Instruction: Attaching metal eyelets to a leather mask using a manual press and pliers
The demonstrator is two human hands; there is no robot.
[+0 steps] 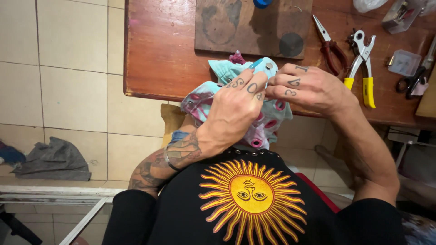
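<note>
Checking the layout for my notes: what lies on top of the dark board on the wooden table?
On the dark board lie a round dark disc and, at its far edge, a blue thing cut off by the frame. The patterned cloth covers part of its near edge.

I have one view only, from the camera on the wearer's head, looking steeply down over the chest and forearms. It sits close: the left hand [236, 106] and right hand [309, 86] fill the middle of the frame, at the near edge of the wooden table [159, 59]. The table's left near corner shows; its far and right edges run out of frame. Tiled floor [68, 90] fills the left side. No second view overlaps it.
</note>
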